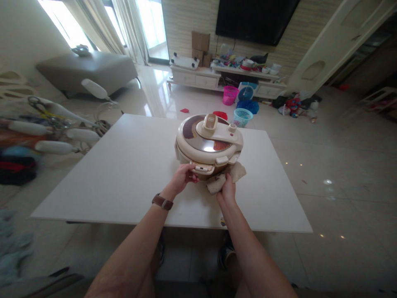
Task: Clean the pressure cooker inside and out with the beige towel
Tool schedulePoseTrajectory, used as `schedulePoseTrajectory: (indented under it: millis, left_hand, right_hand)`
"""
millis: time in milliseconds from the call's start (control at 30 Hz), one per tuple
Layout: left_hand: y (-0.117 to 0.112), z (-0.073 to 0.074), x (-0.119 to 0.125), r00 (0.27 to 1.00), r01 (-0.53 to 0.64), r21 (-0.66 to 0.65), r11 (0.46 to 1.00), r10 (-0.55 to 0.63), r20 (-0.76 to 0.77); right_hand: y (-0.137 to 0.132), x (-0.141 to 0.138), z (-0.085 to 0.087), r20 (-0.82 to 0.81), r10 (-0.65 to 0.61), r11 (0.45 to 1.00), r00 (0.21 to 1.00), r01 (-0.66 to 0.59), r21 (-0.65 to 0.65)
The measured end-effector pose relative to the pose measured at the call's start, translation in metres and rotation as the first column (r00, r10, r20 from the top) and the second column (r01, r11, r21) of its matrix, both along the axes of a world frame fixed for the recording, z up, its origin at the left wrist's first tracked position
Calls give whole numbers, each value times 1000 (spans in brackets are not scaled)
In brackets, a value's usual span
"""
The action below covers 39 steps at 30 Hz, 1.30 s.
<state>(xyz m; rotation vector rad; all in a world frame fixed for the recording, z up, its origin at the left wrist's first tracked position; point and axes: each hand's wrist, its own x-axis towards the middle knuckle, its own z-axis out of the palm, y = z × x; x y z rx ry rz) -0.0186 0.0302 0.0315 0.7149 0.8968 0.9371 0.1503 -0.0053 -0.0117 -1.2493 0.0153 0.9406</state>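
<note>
An electric pressure cooker (pixel 200 145) with a cream and brown body and a shiny lid stands on the white table (pixel 136 165). Its lid is on, with a knob (pixel 210 121) on top. My left hand (pixel 183 179) is closed on the handle at the cooker's near side, thumb on top and fingers below. In my right hand (pixel 228 188) is a greyish-beige cloth (pixel 237 171), bunched against the cooker's lower near side. The cloth covers part of the cooker's base, and some of my right fingers are hidden behind it.
A small colourful item (pixel 223 222) lies by the table's near edge. Beyond the table, a light-blue basket (pixel 242 117) and a pink basket (pixel 230 95) stand on the tiled floor. At left is a chandelier-like fixture with white shades (pixel 82 135). A low cabinet (pixel 197 78) lines the wall.
</note>
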Motion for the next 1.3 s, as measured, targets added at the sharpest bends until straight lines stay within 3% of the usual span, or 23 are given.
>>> schedulePoseTrajectory:
  millis: [267, 500, 700, 800, 1067, 1133, 1300]
  left_hand:
    - [0, 0, 0, 1000, 4, -4, 1000, -4, -7]
    - [-1, 4, 0, 1000, 0, -4, 1000, 0, -9]
    - [0, 1, 0, 1000, -2, 2, 1000, 2, -22]
    - [0, 0, 0, 1000, -8, 3, 1000, 8, -19]
    - [-1, 2, 1, 999, 2, 8, 1000, -2, -32]
    - [-2, 3, 1, 1000, 5, 13, 1000, -4, -30]
    - [-2, 3, 0, 1000, 8, 7, 1000, -8, -19]
  right_hand:
    - [-1, 0, -4, 28, 38, 999, 999, -37, -16]
    - [0, 2, 3, 19, 36, 999, 999, -35, -27]
    - [-28, -41, 7, 306, 58, 998, 950, -49, -37]
    - [-35, -53, 8, 351, 71, 997, 934, -72, -10]
    - [1, 3, 14, 416, 20, 1000, 909, -8, -30]
    - [-5, -6, 14, 440, 28, 999, 898, -9, -46]
    - [-37, -58, 13, 466, 78, 997, 881, -77, -23]
